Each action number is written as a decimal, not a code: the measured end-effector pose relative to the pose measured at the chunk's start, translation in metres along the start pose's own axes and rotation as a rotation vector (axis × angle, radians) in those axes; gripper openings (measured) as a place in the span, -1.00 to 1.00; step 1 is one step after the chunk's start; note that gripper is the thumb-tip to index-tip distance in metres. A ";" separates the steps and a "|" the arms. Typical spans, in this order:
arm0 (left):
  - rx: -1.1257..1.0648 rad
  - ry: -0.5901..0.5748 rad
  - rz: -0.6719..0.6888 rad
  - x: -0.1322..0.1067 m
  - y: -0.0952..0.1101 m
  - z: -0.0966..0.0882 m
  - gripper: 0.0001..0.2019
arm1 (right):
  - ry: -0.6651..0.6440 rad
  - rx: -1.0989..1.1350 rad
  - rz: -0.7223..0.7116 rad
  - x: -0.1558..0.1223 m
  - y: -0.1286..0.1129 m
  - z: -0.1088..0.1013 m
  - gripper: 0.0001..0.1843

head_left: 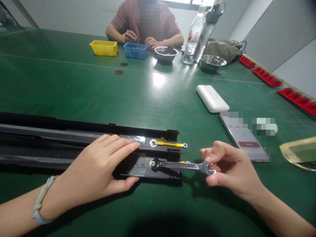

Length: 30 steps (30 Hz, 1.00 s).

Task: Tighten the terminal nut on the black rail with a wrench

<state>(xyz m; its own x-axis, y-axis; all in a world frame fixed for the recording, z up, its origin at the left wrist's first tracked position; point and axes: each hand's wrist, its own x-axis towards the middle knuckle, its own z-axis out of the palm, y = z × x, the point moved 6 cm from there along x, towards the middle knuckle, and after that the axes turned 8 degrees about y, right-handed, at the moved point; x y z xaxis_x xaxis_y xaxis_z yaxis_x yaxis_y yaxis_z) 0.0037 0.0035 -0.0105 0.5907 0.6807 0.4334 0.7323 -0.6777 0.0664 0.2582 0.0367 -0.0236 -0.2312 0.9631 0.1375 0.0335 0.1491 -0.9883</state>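
My right hand (227, 164) pinches the open-jaw end of a combination wrench (181, 165) between thumb and fingers. The wrench's ring end sits around a nut on the nearer black metal channel (133, 166). My left hand (98, 164) lies over that channel, thumb along its near side and fingers across its top, gripping it against the table. Behind it is a second black channel (98, 134), with a short yellow wire (169, 144) fixed at one ring terminal and its other terminal sticking past the end. Another yellow wire is mostly hidden under the wrench.
A phone (247, 140) and a white power bank (212, 98) lie to the right. Across the green table (74, 85) a person handles small parts near a yellow bin (104, 48), a blue bin (135, 51) and a metal bowl (166, 55). Bottles (194, 39) and red trays (266, 76) stand farther right.
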 end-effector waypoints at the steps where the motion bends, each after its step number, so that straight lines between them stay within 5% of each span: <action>1: 0.000 -0.001 0.001 0.001 0.000 0.000 -0.51 | -0.015 0.013 -0.004 -0.001 -0.001 0.002 -0.62; 9: 0.009 0.013 0.035 0.004 0.003 0.003 -0.51 | -0.025 0.034 -0.037 -0.003 0.001 0.002 -0.58; 22: 0.010 0.011 0.048 -0.002 0.004 -0.001 -0.49 | 0.189 -0.119 0.047 0.007 0.006 -0.011 -0.78; 30: 0.008 0.015 0.044 0.001 0.004 0.000 -0.51 | 0.138 -0.068 0.019 0.005 0.010 -0.013 -0.74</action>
<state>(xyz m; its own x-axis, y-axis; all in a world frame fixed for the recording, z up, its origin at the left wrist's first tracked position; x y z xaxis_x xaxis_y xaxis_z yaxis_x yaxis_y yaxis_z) 0.0069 0.0012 -0.0096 0.6171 0.6463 0.4488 0.7088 -0.7043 0.0396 0.2698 0.0454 -0.0319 -0.0940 0.9869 0.1313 0.1036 0.1408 -0.9846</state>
